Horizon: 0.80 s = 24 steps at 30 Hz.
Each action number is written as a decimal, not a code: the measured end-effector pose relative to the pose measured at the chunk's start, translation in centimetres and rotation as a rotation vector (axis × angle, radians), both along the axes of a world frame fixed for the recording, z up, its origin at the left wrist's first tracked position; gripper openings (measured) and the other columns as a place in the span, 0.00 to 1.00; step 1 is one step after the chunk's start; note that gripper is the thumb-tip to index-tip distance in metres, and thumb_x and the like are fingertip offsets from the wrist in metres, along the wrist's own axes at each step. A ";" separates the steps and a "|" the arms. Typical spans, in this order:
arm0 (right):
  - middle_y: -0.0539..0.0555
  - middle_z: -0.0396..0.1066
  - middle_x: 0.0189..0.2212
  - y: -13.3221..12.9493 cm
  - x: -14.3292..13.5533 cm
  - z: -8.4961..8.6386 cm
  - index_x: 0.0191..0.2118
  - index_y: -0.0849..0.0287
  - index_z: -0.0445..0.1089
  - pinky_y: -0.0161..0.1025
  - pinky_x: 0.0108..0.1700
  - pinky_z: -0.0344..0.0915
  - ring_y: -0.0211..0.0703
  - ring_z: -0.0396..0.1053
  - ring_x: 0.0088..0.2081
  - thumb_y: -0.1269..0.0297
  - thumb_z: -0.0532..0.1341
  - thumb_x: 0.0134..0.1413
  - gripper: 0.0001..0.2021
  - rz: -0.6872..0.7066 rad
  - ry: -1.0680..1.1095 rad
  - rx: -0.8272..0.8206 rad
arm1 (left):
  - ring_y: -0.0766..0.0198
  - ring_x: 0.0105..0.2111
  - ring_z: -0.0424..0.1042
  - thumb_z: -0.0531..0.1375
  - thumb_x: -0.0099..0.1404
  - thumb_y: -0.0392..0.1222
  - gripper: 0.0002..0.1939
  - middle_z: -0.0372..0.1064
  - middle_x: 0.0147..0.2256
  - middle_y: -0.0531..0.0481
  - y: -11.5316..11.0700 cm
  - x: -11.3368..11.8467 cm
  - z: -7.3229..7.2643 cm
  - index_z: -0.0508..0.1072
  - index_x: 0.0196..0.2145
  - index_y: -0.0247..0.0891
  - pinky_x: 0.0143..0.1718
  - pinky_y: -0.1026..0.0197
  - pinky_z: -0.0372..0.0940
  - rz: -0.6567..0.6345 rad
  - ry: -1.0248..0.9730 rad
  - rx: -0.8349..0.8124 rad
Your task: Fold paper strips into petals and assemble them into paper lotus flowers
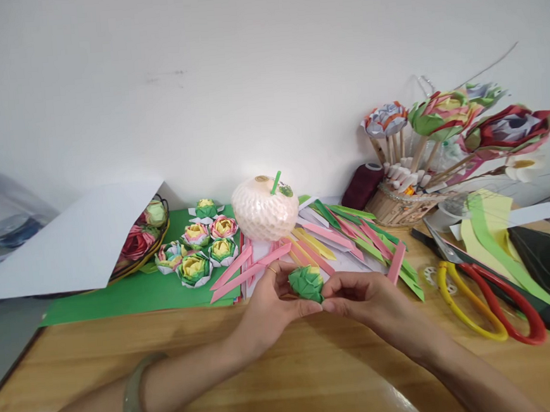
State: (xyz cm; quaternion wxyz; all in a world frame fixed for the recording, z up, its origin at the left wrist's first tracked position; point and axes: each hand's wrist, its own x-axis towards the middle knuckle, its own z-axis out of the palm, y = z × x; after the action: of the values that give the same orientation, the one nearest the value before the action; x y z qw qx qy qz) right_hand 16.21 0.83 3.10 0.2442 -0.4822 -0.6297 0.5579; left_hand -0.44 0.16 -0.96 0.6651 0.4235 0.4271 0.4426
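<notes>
Between both hands, above the front of the wooden table, is a green paper flower (306,283) with a bit of yellow at its top. My left hand (274,302) is closed around its left side, thumb along the underside. The fingertips of my right hand (363,295) pinch its lower right edge. Just behind the hands lie folded paper strips (325,234) in pink, green, yellow and white. Several finished paper flowers (195,269) sit to the left on green paper (134,299).
A white textured round container (266,210) stands behind the strips. At right are scissors (489,303) with red and yellow handles, a black phone-like object (548,260), a dark thread spool (363,186) and a basket (401,205) of stemmed paper flowers. White paper (78,247) covers part of another basket at left.
</notes>
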 end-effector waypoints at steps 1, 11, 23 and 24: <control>0.47 0.63 0.21 0.0 0.1 0.0 0.23 0.60 0.67 0.34 0.29 0.55 0.36 0.58 0.25 0.56 0.63 0.43 0.12 0.011 -0.018 0.027 | 0.59 0.39 0.69 0.70 0.42 0.37 0.24 0.69 0.35 0.50 0.0 0.0 0.0 0.63 0.35 0.39 0.43 0.54 0.61 -0.002 0.003 0.002; 0.50 0.65 0.25 -0.5 0.1 -0.7 0.25 0.58 0.64 0.35 0.32 0.58 0.39 0.62 0.29 0.65 0.54 0.56 0.10 0.053 -0.151 0.384 | 0.61 0.38 0.69 0.69 0.42 0.35 0.24 0.69 0.34 0.51 0.1 0.1 0.0 0.63 0.35 0.38 0.43 0.56 0.61 0.003 -0.009 0.004; 0.49 0.65 0.23 -0.4 0.1 -0.4 0.24 0.59 0.64 0.33 0.29 0.58 0.37 0.61 0.27 0.65 0.54 0.55 0.10 0.063 -0.123 0.350 | 0.60 0.38 0.69 0.70 0.41 0.36 0.24 0.70 0.34 0.51 0.2 0.0 0.1 0.64 0.35 0.38 0.42 0.55 0.60 0.009 -0.014 0.000; 0.49 0.65 0.23 -0.4 0.1 -0.5 0.24 0.58 0.64 0.33 0.29 0.58 0.37 0.61 0.27 0.65 0.53 0.55 0.11 0.062 -0.124 0.375 | 0.60 0.38 0.69 0.70 0.42 0.36 0.23 0.70 0.34 0.51 0.1 0.1 0.1 0.64 0.35 0.38 0.42 0.55 0.60 0.008 -0.018 0.003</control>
State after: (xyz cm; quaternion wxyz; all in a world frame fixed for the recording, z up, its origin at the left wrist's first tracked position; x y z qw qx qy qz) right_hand 16.33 0.39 2.62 0.2730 -0.4422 -0.7509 0.4074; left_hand -0.36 0.31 -0.88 0.6663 0.4189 0.4222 0.4497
